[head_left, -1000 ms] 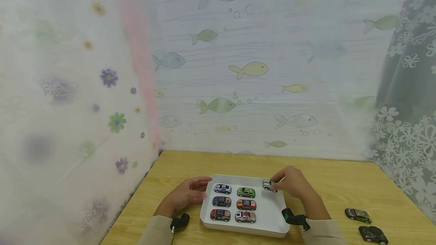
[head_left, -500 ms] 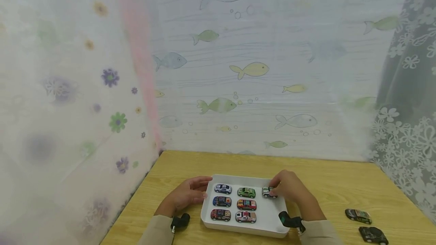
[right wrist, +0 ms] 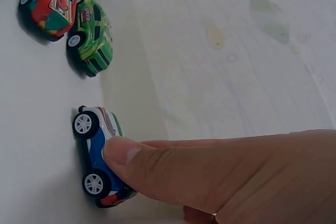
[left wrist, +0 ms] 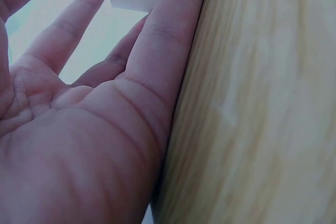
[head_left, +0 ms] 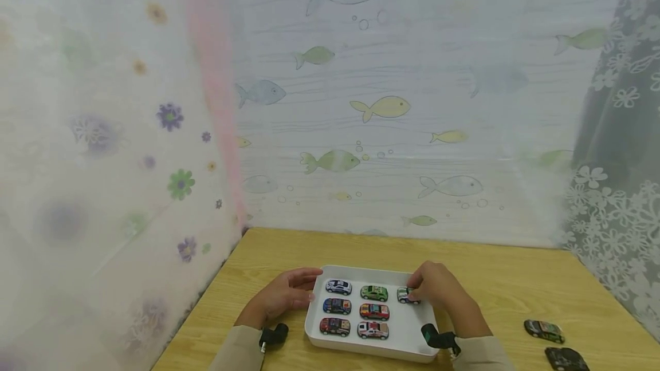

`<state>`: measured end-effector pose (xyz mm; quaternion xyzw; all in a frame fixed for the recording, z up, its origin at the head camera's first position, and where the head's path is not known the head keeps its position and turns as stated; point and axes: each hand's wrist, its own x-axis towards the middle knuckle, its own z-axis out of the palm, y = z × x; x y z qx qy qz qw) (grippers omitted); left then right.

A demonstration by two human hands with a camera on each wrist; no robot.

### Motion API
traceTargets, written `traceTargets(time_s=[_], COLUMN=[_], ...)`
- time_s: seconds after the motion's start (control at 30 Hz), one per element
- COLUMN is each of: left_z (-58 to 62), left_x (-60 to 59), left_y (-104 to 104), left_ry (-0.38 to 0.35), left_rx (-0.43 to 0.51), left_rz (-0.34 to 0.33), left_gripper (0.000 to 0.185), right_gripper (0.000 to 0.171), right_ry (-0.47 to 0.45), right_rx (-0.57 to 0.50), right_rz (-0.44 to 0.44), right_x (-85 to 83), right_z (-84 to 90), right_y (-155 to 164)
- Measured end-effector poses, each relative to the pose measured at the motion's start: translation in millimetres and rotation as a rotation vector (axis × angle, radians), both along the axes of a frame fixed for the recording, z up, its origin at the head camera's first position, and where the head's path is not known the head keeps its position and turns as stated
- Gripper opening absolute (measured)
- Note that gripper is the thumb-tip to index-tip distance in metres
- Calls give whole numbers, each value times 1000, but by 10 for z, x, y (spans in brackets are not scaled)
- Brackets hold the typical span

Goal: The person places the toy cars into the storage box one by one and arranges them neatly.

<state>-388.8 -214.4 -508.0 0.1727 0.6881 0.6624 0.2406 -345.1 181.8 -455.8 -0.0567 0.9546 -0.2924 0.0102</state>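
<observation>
My right hand [head_left: 442, 288] pinches a small toy car [right wrist: 97, 150], blue and white with green stripes, at the far right corner of a white tray [head_left: 412, 325]. Its wheels are right at the tray's floor in the right wrist view. My left hand [head_left: 283, 293] lies along the tray's left side with fingers extended, fingertips at the rim; the left wrist view shows its palm [left wrist: 79, 145] low beside the wooden table. Inside the tray, toy cars stand in two columns, among them a white one [head_left: 338, 287], a green one [head_left: 373, 292] and a red-yellow one [head_left: 374, 311].
Two dark toy cars, a patterned one [head_left: 544, 331] and a black one [head_left: 566, 359], lie on the wooden table [head_left: 361, 248] to the right of the tray. Behind the table hangs a fish-patterned curtain [head_left: 330, 130]; a floral one [head_left: 113, 188] is at the left.
My right hand has lowered the blue and white toy car from above the tray's far right corner down to its floor. The left hand stays at the tray's left side.
</observation>
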Motion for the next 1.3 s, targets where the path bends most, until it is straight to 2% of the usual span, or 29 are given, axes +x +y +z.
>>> traceTargets(time_s=[0.33, 0.5, 0.7, 0.9, 1.13, 1.3], left_z=[20, 33, 42, 21, 34, 31], left_x=[11, 14, 25, 10, 15, 26], left_y=[10, -1, -24, 9, 6, 6], left_ry=[-5, -4, 6, 11, 24, 31], left_rx=[-11, -11, -17, -19, -12, -19], left_rz=[13, 8, 2, -7, -12, -12], left_gripper=[64, 64, 64, 63, 62, 60], right_gripper=[17, 22, 19, 15, 25, 30], right_ry=[-8, 27, 66, 148, 159, 159], right_rx=[-11, -17, -31, -12, -36, -6], right_rz=[3, 7, 4, 22, 37, 20], right_x=[15, 40, 85, 203, 422, 592], right_z=[28, 62, 98, 145, 95, 77], right_y=[4, 1, 70, 413, 922, 1258])
